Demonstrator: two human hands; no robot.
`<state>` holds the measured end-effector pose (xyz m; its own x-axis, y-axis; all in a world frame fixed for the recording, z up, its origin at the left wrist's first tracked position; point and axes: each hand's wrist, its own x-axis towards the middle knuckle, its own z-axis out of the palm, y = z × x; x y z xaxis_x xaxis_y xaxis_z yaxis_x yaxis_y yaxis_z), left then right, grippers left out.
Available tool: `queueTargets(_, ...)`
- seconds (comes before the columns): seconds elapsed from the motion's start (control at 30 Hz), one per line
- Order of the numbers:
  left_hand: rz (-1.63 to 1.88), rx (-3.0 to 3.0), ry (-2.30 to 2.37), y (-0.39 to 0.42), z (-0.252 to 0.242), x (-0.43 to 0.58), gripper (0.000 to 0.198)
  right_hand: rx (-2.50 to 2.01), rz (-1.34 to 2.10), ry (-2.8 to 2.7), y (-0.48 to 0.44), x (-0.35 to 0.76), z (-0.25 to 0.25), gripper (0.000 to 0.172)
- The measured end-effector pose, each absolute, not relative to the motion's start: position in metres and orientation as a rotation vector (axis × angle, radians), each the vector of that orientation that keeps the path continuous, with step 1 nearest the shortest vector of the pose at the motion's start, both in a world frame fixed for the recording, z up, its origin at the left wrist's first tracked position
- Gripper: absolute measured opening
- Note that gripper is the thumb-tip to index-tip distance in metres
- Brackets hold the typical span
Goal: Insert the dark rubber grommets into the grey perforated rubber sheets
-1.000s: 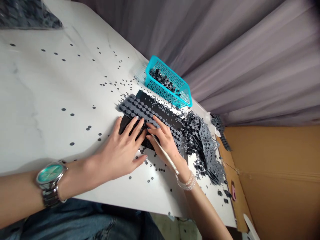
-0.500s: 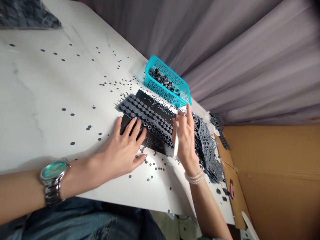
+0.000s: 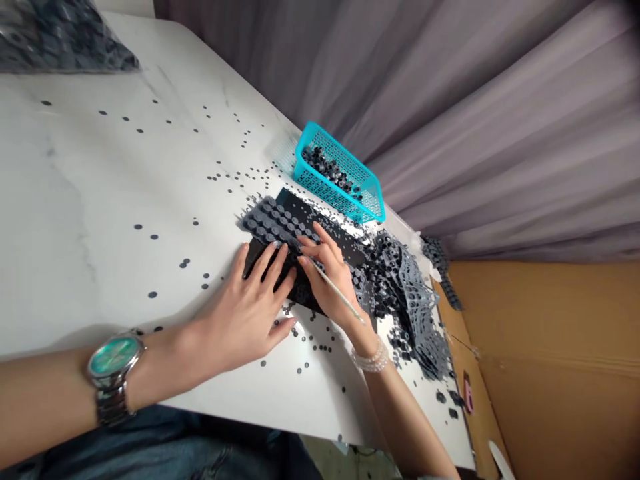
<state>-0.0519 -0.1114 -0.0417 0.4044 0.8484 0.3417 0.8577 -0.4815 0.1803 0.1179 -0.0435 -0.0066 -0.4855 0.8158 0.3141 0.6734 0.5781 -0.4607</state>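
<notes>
A dark grey moulded sheet with rows of round raised pieces (image 3: 265, 219) lies on a black mat (image 3: 305, 293). My left hand (image 3: 245, 313) rests palm down with its fingers spread, the fingertips at the sheet's near edge. Pinched in my right hand (image 3: 330, 283) is a thin white stick (image 3: 343, 299). Its tip points at the middle of the sheet, but the exact contact is hidden by my fingers. Small dark discs (image 3: 320, 347) are scattered on the mat and around it.
A turquoise basket (image 3: 369, 212) with dark round parts stands behind the mat. Right of my right hand lie a pile of perforated grey sheets (image 3: 417, 307) and loose dark pieces. A bag of grey parts (image 3: 65, 40) is at the far left, and a cardboard panel (image 3: 545, 320) at the right.
My right hand has moved left and lowered from the sheet's right end to its middle, bringing the stick along. My left hand stays on the sheet's near edge. The camera view has shifted slightly.
</notes>
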Motion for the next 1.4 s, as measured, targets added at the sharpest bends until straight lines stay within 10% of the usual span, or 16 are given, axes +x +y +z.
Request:
queueTargets(0.93, -0.563, -2.667, -1.608, -0.110, -0.036, -0.051, 0.064, -1.245, -0.039, -2.151, -0.014, 0.147, -0.011, 0.027)
queueTargets(1.4, -0.627, -2.586, -1.566, -0.112, -0.042, -0.051, 0.065, -1.114, 0.495, -2.323, -0.035, 0.106, -0.013, 0.016)
